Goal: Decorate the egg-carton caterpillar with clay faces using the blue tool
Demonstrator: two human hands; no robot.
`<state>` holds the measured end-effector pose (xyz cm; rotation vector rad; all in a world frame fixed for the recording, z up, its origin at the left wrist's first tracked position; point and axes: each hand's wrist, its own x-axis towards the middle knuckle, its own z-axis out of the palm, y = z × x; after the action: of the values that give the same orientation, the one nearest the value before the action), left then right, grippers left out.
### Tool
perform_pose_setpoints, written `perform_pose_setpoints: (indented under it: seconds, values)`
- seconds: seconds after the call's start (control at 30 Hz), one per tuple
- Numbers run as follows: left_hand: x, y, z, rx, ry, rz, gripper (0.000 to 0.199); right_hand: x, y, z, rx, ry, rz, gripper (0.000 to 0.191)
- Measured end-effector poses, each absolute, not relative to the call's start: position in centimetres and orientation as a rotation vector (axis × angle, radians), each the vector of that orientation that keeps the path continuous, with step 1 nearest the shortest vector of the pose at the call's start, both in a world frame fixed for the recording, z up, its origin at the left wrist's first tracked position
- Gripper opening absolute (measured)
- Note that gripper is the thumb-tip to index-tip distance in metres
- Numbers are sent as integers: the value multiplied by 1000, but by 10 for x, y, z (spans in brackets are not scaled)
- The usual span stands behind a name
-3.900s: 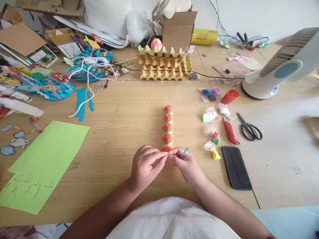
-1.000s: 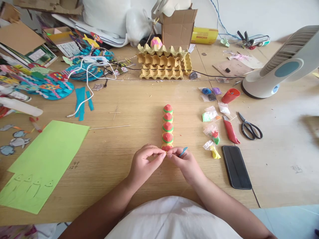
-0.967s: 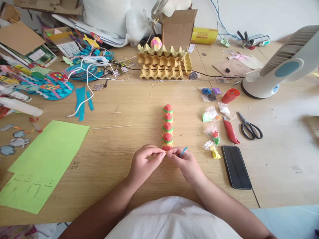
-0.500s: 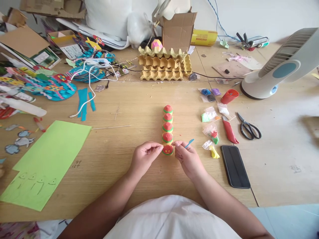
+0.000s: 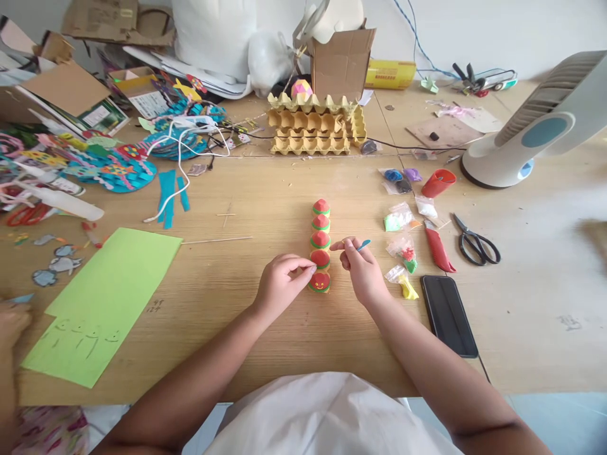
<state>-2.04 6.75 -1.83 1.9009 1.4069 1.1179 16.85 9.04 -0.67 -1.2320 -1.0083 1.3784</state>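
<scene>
A caterpillar-like row of egg-carton cups [image 5: 320,240], painted red on top with green bands, runs away from me mid-table. Its nearest cup bears a yellow smiling face. My left hand [image 5: 286,281] is closed in a pinch at the left side of the second-nearest cup; whatever lies between thumb and fingertips is too small to make out. To the row's right, my right hand [image 5: 361,272] grips a small blue modelling tool [image 5: 364,244], its blade end sticking out to the right. The right index finger points left, close to the middle cup.
To the right lie bags of coloured clay [image 5: 401,218], a red cutter [image 5: 439,246], black scissors [image 5: 477,243] and a phone [image 5: 448,316]. A white fan [image 5: 535,133] stands behind. Green paper [image 5: 114,284] and another person's hand [image 5: 12,322] are at left. Egg cartons [image 5: 310,145] sit at the back.
My right hand has moved up and away from the face cup, still holding the blue tool. My left hand has shifted slightly up. The view has turned a little left, showing another person's hand.
</scene>
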Motion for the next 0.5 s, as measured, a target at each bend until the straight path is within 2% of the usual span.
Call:
perform_pose_setpoints:
  seconds: [0.33, 0.5]
  values:
    - [-21, 78, -30, 1969, 1389, 1088, 7, 163, 90, -27, -1134, -1089, 1408, 46]
    - [-23, 80, -30, 2019, 1393, 1080, 8, 160, 88, -25, -1105, -1105, 1408, 45]
